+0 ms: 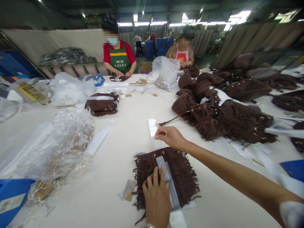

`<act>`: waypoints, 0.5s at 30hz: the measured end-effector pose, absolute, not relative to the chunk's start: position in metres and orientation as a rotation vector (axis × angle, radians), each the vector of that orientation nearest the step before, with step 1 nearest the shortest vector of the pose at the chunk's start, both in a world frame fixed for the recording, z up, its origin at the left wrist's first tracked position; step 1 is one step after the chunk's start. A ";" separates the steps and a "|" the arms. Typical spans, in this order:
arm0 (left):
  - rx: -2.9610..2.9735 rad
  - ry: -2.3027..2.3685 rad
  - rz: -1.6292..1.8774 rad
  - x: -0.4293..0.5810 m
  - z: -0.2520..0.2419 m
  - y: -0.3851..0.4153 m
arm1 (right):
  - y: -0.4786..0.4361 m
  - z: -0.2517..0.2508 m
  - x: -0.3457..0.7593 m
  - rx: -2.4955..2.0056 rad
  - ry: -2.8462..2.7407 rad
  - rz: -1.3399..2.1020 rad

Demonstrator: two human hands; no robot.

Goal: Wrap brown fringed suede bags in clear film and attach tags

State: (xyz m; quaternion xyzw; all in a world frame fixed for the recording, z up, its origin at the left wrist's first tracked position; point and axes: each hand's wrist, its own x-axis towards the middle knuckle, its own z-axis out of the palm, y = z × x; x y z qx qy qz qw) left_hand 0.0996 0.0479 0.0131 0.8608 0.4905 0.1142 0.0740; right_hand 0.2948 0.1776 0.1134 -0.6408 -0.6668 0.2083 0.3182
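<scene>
A brown fringed bag (180,172) lies flat on the white table (123,133) in front of me. My left hand (156,196) rests on it, fingers pressed flat on a clear plastic strip (167,180) that runs over the bag. My right hand (169,136) is just beyond the bag's top edge, fingers pinched on the far end of a clear plastic strip (152,126). A small paper tag (128,190) lies beside the bag on the left.
A heap of brown fringed bags (225,117) fills the right side. A small stack of brown pieces (102,104) sits mid-table. Crumpled clear plastic (59,145) lies left, a blue bin (11,196) at the near left corner. Two people work at the far end.
</scene>
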 end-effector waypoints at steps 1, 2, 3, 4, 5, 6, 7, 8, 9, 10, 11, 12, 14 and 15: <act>2.594 1.466 0.334 0.099 0.016 0.047 | 0.161 0.118 0.289 -1.675 -1.794 0.480; 2.603 1.464 0.332 0.098 0.018 0.047 | 0.145 0.121 0.283 -1.668 -1.827 0.416; 2.612 1.464 0.333 0.097 0.019 0.047 | 0.130 0.121 0.277 -1.667 -1.858 0.359; 2.620 1.462 0.336 0.097 0.020 0.046 | 0.115 0.119 0.272 -1.670 -1.885 0.310; 2.628 1.456 0.338 0.096 0.021 0.046 | 0.102 0.115 0.268 -1.674 -1.909 0.273; 2.635 1.451 0.341 0.095 0.021 0.046 | 0.089 0.111 0.264 -1.674 -1.932 0.247; 2.640 1.446 0.345 0.095 0.020 0.046 | 0.078 0.105 0.260 -1.672 -1.952 0.229; 2.643 1.443 0.347 0.095 0.020 0.045 | 0.068 0.099 0.257 -1.667 -1.971 0.214; 2.644 1.440 0.347 0.094 0.020 0.045 | 0.060 0.093 0.255 -1.662 -1.988 0.202; 2.644 1.438 0.345 0.094 0.020 0.045 | 0.053 0.086 0.252 -1.662 -2.005 0.194; 2.642 1.439 0.344 0.093 0.020 0.045 | 0.047 0.080 0.250 -1.667 -2.019 0.187; 2.640 1.440 0.345 0.093 0.020 0.045 | 0.042 0.074 0.248 -1.676 -2.029 0.177; 2.638 1.442 0.351 0.093 0.020 0.045 | 0.035 0.063 0.244 -1.697 -2.041 0.152; 2.636 1.443 0.356 0.092 0.021 0.045 | 0.033 0.058 0.243 -1.705 -2.046 0.139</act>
